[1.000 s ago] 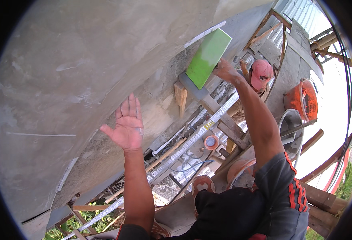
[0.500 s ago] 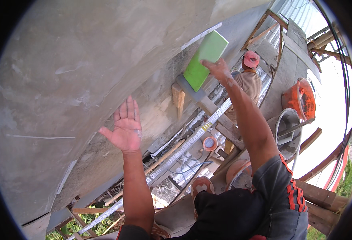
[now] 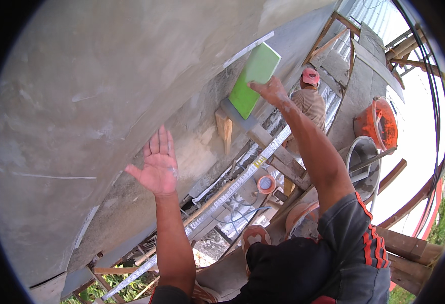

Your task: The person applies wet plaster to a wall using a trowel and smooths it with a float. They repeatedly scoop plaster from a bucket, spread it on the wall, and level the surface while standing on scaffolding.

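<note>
Right hand (image 3: 269, 89) pressing green float (image 3: 253, 80) onto wet plaster wall (image 3: 106, 86), fingers clamped on its back; left hand (image 3: 155, 164) splayed, empty (off the wall) — could gouge if tilted.

Landmark: plastered wall (image 3: 106, 101), filling the left and upper picture.

- Float (image 3: 254, 80): flat against the wall, toward its upper right; right hand (image 3: 269, 91) on the float's lower right edge.
- Left hand (image 3: 155, 164): fingers spread, before the wall's lower middle; contact with the wall cannot be told.
- Wooden block (image 3: 224, 129): against the wall, just below the float.
- Long straightedge (image 3: 232, 185): running along the wall's foot, lower left to upper right.
- Small cup (image 3: 266, 184): right of the straightedge, away from the wall.
- Other person (image 3: 311, 99): right of the float, farther along the wall.
- Two buckets (image 3: 377, 124): well right of the wall, beyond the right forearm.
</note>
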